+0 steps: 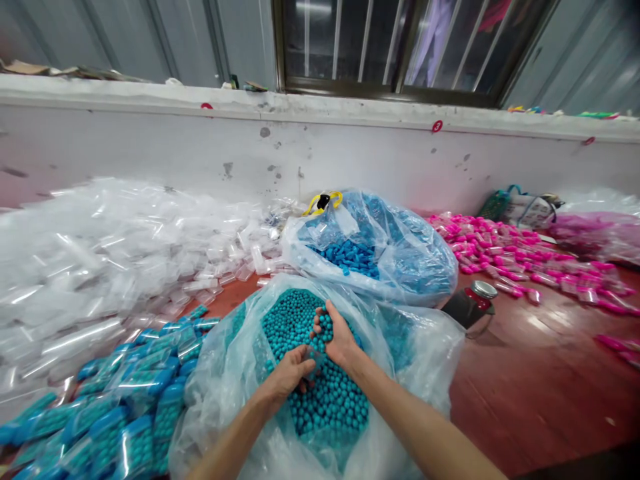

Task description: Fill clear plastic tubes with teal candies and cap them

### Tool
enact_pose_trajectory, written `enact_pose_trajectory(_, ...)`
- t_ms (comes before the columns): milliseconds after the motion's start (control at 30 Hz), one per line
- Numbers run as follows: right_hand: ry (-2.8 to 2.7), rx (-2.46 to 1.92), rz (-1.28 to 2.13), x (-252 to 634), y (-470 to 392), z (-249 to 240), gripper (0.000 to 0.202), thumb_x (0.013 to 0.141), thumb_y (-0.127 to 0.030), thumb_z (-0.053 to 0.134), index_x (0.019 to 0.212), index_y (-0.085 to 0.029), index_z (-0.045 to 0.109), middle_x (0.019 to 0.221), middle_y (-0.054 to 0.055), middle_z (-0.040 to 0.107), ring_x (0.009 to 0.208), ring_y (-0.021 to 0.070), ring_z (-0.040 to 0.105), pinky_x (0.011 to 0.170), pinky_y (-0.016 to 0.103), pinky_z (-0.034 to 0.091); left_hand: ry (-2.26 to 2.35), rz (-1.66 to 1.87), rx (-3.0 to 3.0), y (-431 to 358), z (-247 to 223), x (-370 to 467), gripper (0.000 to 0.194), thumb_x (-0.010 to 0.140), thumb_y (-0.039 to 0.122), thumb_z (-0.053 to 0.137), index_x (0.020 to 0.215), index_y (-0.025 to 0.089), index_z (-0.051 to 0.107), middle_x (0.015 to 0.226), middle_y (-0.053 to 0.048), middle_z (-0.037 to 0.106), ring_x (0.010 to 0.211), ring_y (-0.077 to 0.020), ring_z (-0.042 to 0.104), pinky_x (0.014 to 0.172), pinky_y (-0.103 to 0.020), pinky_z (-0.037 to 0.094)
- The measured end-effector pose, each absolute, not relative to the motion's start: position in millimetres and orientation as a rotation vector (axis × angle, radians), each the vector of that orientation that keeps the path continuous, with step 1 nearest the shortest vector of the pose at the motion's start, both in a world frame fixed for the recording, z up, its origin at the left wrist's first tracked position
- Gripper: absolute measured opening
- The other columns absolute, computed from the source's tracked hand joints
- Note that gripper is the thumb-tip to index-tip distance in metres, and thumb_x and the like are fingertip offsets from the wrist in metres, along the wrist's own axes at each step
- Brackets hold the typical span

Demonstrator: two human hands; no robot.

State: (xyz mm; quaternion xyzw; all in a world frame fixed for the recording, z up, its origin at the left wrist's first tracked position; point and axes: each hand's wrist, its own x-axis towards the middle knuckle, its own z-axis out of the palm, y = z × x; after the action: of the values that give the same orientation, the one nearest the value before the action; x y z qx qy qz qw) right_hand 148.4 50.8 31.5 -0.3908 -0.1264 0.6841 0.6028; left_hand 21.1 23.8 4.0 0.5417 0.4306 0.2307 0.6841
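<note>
Teal beads (330,407) fill a large clear plastic bag (225,380) in front of me. Above the beads, my left hand (291,373) has its fingers wrapped round a small clear container (315,362), partly hidden by the fingers. My right hand (340,337) is cupped beside it, a little higher and to the right, with a handful of teal beads (325,327) in its palm and fingers. The two hands are close together over the bag's opening.
Filled teal containers with blue caps (135,440) lie at the lower left, below a heap of clear empty containers (125,247). Behind stands a bag of blue caps (355,257). Pink-capped containers (500,247) and a red jar (481,293) are at the right.
</note>
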Motion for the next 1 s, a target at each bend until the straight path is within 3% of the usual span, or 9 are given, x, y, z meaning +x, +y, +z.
enact_pose_trajectory(200,-0.401,-1.019,1.534,146.8,48.2,35.8,0.032,0.072,-0.049,0.057,0.073,-0.017,0.054,0.055,-0.005,0.050,0.038,0.0045,0.038,0.031,0.015,0.026,0.855,0.491,1.070,17.7,7.0,24.0,0.043,0.061,0.042,0.064,0.091,0.018,0.046,0.068,0.002,0.059,0.045,-0.0085,0.054,0.036,-0.016,0.031)
enact_pose_trajectory(367,-0.554,-1.127,1.381,155.2,45.7,33.6,0.032,0.073,-0.050,0.054,0.075,-0.018,0.051,0.054,-0.008,0.042,0.034,0.0026,0.027,0.029,0.014,0.017,0.824,0.504,0.901,13.8,12.3,17.8,0.040,0.063,0.043,0.066,0.085,0.019,0.042,0.064,0.000,0.061,0.045,-0.0103,0.055,0.036,-0.016,0.032)
enact_pose_trajectory(433,-0.695,-1.268,1.316,159.5,34.0,25.9,0.029,0.076,-0.047,0.050,0.073,-0.018,0.050,0.054,-0.008,0.040,0.035,0.0040,0.029,0.029,0.015,0.019,0.839,0.547,0.848,12.6,14.6,11.9,0.038,0.066,0.044,0.065,0.084,0.019,0.042,0.063,0.001,0.061,0.044,-0.0102,0.055,0.036,-0.017,0.031)
enact_pose_trajectory(500,-0.970,-1.429,1.226,163.5,13.4,17.3,0.022,0.077,-0.040,0.050,0.073,-0.018,0.054,0.058,-0.005,0.046,0.043,0.0076,0.041,0.034,0.018,0.031,0.885,0.615,0.776,11.5,16.4,5.6,0.038,0.065,0.041,0.067,0.085,0.019,0.043,0.064,0.001,0.060,0.046,-0.0104,0.056,0.037,-0.017,0.032)
enact_pose_trajectory(567,-1.414,-1.500,1.065,168.1,-11.0,12.7,0.014,0.076,-0.029,0.054,0.082,-0.018,0.061,0.076,0.001,0.056,0.068,0.0138,0.055,0.055,0.023,0.045,0.915,0.690,0.703,10.4,18.0,0.4,0.036,0.064,0.036,0.069,0.085,0.019,0.046,0.066,0.002,0.060,0.053,-0.0107,0.057,0.042,-0.018,0.037)
enact_pose_trajectory(633,-1.851,-1.500,0.840,174.9,-30.2,14.9,0.021,0.076,-0.022,0.054,0.096,-0.023,0.062,0.100,0.004,0.058,0.093,0.0176,0.055,0.078,0.028,0.044,0.902,0.741,0.663,9.6,19.4,-2.9,0.032,0.064,0.033,0.071,0.082,0.018,0.050,0.068,0.002,0.059,0.060,-0.0108,0.058,0.049,-0.019,0.042)
enact_pose_trajectory(667,-1.997,-1.534,0.730,179.3,-35.1,18.1,0.023,0.079,-0.021,0.051,0.100,-0.025,0.061,0.105,0.004,0.057,0.097,0.0178,0.054,0.083,0.029,0.041,0.892,0.749,0.655,9.2,19.9,-3.6,0.030,0.064,0.032,0.071,0.082,0.017,0.052,0.070,0.001,0.059,0.062,-0.0109,0.057,0.051,-0.020,0.043)
enact_pose_trajectory(867,-2.165,-2.140,0.224,203.7,1.2,29.8,0.022,0.086,-0.025,0.042,0.099,-0.017,0.057,0.089,0.009,0.064,0.085,0.0208,0.060,0.072,0.029,0.043,0.947,0.789,0.731,5.1,19.2,1.0,0.029,0.063,0.029,0.072,0.085,0.015,0.060,0.073,0.000,0.062,0.064,-0.0103,0.056,0.057,-0.020,0.041)
enact_pose_trajectory(1000,-2.226,-2.243,0.191,199.4,27.0,15.9,0.021,0.084,-0.017,0.040,0.091,-0.012,0.060,0.091,0.016,0.064,0.082,0.0237,0.062,0.067,0.030,0.044,0.865,0.724,0.754,0.7,17.8,0.9,0.033,0.065,0.032,0.069,0.089,0.015,0.055,0.070,0.000,0.062,0.063,-0.0120,0.059,0.055,-0.020,0.041)
